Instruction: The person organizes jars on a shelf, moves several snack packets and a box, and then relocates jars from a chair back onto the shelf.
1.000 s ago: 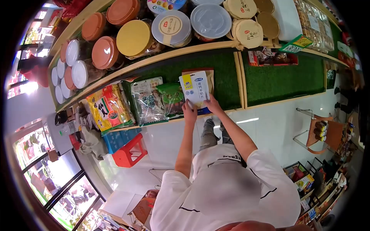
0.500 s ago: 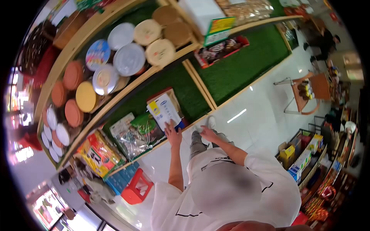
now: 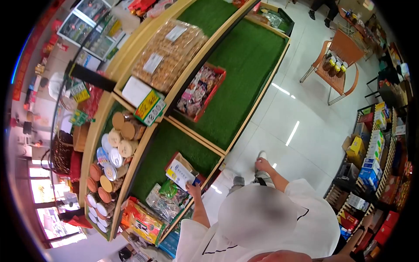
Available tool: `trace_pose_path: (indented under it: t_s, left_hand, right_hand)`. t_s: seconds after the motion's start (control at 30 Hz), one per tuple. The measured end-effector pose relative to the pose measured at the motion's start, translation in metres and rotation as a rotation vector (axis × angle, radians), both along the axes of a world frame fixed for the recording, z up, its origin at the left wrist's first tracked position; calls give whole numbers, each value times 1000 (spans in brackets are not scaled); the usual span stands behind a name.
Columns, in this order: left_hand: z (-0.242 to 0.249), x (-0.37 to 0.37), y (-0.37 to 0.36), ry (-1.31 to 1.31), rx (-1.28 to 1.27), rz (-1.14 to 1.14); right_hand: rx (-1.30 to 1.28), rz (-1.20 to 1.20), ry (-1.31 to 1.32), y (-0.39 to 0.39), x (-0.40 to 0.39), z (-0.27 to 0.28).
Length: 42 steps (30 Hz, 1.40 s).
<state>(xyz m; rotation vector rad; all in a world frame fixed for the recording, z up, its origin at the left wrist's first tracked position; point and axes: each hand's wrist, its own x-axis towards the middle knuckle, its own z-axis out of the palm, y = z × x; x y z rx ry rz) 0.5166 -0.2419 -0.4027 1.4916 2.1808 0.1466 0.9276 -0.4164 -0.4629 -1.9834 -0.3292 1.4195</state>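
My left hand is at the lower right corner of a white, blue and yellow packet, touching its edge with fingers apart. The packet lies on the green shelf lining, partly over a brown and red package. Beside it are a green bag and clear plastic packs. My right hand hangs in front of my body above the floor, by a white shoe. Its fingers look curled together, and nothing shows in them.
A red box of wrapped sweets sits on the green shelf. Above are lidded jars, a price sign and a large clear bag. A brown chair holds jars. Stocked racks line the right; a person's legs show at the top.
The view has turned and shifted toward the right, showing more shelf and floor. My left hand has slid from the packet's face to its corner. The fingers of my right hand have drawn in.
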Motion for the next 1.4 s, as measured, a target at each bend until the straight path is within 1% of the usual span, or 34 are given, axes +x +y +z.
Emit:
trace_pose_path:
  t_s: [0.03, 0.07, 0.13, 0.17, 0.2, 0.27, 0.33, 0.37, 0.4, 0.47, 0.57, 0.67, 0.7, 0.73, 0.8, 0.83, 0.9, 0.93, 1.03, 1.13, 1.23, 1.33, 1.4]
  left_hand:
    - [-2, 12, -2, 80, 95, 35]
    - [-8, 19, -4, 20, 327, 40]
    - [29, 71, -11, -7, 410, 53]
    - [33, 94, -15, -10, 524, -44]
    - [43, 119, -20, -174, 475, -97]
    - [47, 170, -24, -107, 479, -267]
    - [43, 223, -27, -185, 468, -463]
    - [45, 253, -29, -212, 416, -520]
    - [35, 278, -25, -241, 454, -645]
    - [21, 328, -21, -308, 390, -789]
    - [-2, 395, -8, -267, 384, -1138]
    - [14, 450, -9, -213, 314, -1173]
    - [14, 460, -6, -224, 327, -1184]
    - [14, 468, -1, -215, 273, -1145]
    - [-6, 481, 17, -196, 165, -1065]
    - [-17, 483, 29, -77, 310, -1146]
    - [-5, 488, 43, -138, 213, -909]
    - [2, 491, 51, -164, 163, -785]
    - [-19, 483, 80, -77, 63, -674]
    - [-7, 483, 93, 2, -232, -614]
    - [-54, 469, 116, -137, -451, -716]
    - [-38, 481, 111, -70, -373, -629]
    - [-61, 480, 115, -70, -228, -678]
  right_hand:
    - [13, 20, -4, -8, 17, 0]
    - [26, 36, -5, -15, 30, 0]
    - [-51, 134, -11, -21, 74, 23]
    - [-98, 181, -19, -29, 98, 33]
    - [-36, 77, -36, -39, 121, 35]
    - [89, -137, -85, -59, 168, 40]
    - [173, -344, -186, -84, 214, 47]
    - [213, -447, -238, -97, 232, 51]
    - [188, -493, -260, -111, 250, 53]
    - [130, -586, -302, -139, 278, 56]
    - [75, -764, -223, -175, 289, 67]
    - [27, -894, -128, -194, 274, 54]
    - [12, -931, -94, -195, 266, 48]
    - [-7, -908, -46, -195, 257, 43]
    - [-42, -859, 50, -188, 242, 36]
    - [-52, -792, 83, -185, 236, 33]
    - [-72, -653, 147, -178, 232, 21]
    - [-96, -623, 150, -173, 232, 16]
    - [-163, -553, 125, -155, 243, 17]
    - [-201, -537, 91, -137, 260, 15]
    - [-249, -456, 46, -109, 284, 26]
    - [-256, -451, 13, -77, 311, 38]
    - [-216, -479, 1, -57, 328, 43]
